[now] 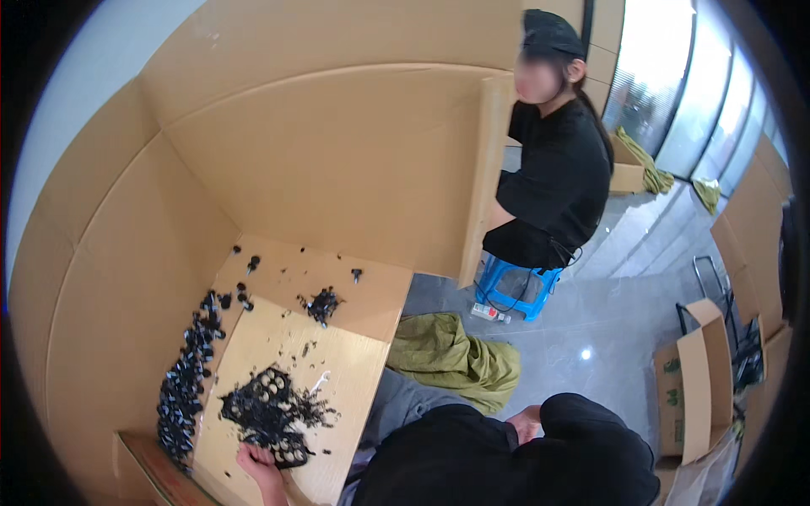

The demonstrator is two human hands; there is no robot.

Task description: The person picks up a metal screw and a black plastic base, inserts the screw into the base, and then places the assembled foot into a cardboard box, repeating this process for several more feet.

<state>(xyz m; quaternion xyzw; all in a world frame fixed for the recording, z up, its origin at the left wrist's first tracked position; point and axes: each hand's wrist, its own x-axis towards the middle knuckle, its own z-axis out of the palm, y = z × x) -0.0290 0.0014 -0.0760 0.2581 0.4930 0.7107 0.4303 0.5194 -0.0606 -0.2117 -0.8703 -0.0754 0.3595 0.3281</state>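
My left hand (pixel 258 460) is low over the cardboard work surface, its fingers curled beside a black part with round holes (pixel 291 451). Whether the fingers grip that part's edge or something smaller, I cannot make out. Just beyond it lies a larger black piece with round openings (pixel 272 386), among black scraps (pixel 310 411). A silvery wrench-like tool (pixel 321 382) rests to its right. My right hand (pixel 526 423) is back near my body at the right; the black sleeve and clothing hide most of its fingers.
Tall cardboard walls (pixel 337 160) enclose the surface at left and back. Many black-headed bolts (pixel 186 379) line the left wall; a small black heap (pixel 321 305) lies farther back. Green cloth (pixel 456 358) covers some floor. Another person (pixel 557 169) sits on a blue stool (pixel 516 287); a carton (pixel 696 388) stands right.
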